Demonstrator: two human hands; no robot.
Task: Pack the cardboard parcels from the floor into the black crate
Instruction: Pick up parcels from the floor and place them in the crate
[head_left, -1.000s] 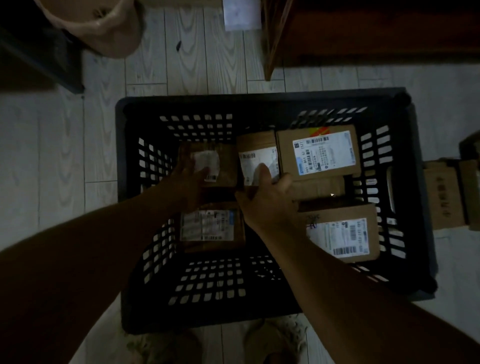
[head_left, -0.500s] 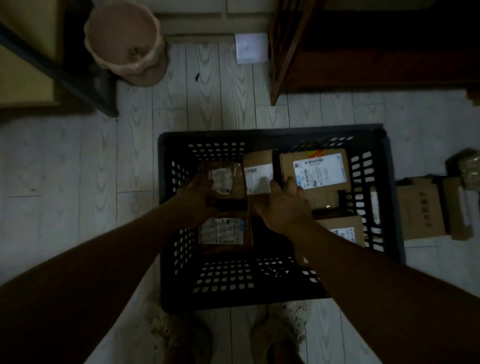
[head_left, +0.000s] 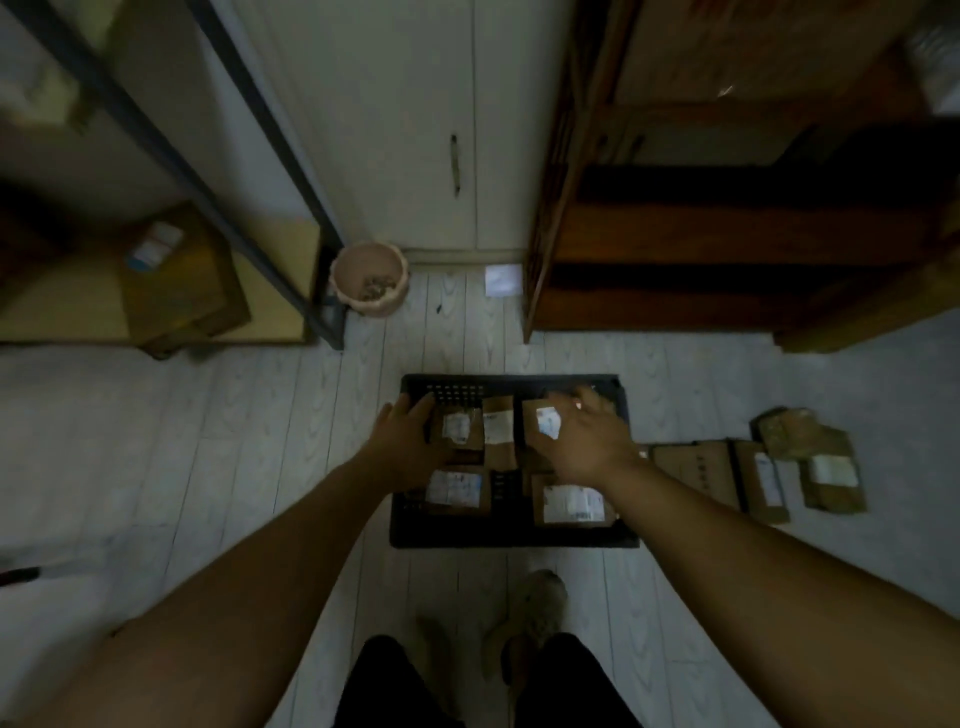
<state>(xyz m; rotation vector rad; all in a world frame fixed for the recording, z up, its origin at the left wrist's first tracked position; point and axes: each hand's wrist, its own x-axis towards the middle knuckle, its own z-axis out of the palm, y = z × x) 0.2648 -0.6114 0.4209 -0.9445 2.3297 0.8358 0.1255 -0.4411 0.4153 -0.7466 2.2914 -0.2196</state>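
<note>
A dim room is seen from above, with a floor (head_left: 208, 457) of pale wood-grain planks. A black crate (head_left: 511, 538) stands on the floor in the middle of the view, below a white cabinet (head_left: 410, 130). Cardboard parcels are packed inside it: three with white labels along its far edge, one (head_left: 458, 488) at its near left corner and one (head_left: 570, 504) at its near right corner. The left hand (head_left: 408, 436) is laid over the crate's left edge, fingers loosely spread against the far-left parcel (head_left: 460, 428); whether that parcel is gripped cannot be told. The right hand (head_left: 587, 441) is held open above the crate's far right corner, fingers spread, with nothing seen in it. More parcels (head_left: 758, 475) lie on the floor just beside the crate's right edge, in a loose row. A pinkish pot (head_left: 370, 286) stands on the floor at the foot of a dark metal frame (head_left: 270, 197), and a dark wooden shelf unit (head_left: 701, 234) fills the upper right. A small white paper (head_left: 503, 280) lies near the cabinet's base. Shoes (head_left: 535, 603) are seen at the lower edge.
</note>
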